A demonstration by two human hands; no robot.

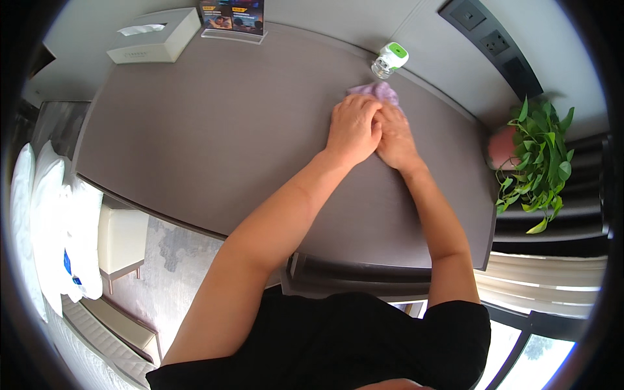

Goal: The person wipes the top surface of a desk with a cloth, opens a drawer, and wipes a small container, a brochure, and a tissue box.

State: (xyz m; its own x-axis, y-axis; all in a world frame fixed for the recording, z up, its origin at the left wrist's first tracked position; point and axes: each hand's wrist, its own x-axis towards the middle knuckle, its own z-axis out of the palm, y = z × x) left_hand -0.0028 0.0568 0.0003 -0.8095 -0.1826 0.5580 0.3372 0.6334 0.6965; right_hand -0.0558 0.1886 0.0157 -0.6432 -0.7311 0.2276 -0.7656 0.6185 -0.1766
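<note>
A crumpled purple cloth [381,90] lies on the grey-brown desktop [204,126], sticking out past my fingertips. My right hand [397,139] presses down on it. Against and partly over the right hand is my left hand [353,129], its curled fingers at the cloth's near edge. My hands hide most of the cloth. Just beyond it, near the wall, stands a white and green plug-in liquid vaporizer [390,58] with a clear bottle at its lower end.
A tissue box [156,41] and an acrylic stand with a printed card [234,24] sit at the back left. A potted trailing plant [536,156] is at the right end. Above the desk runs a dark socket panel [492,44]. White pillows [53,219] lie beyond the left edge.
</note>
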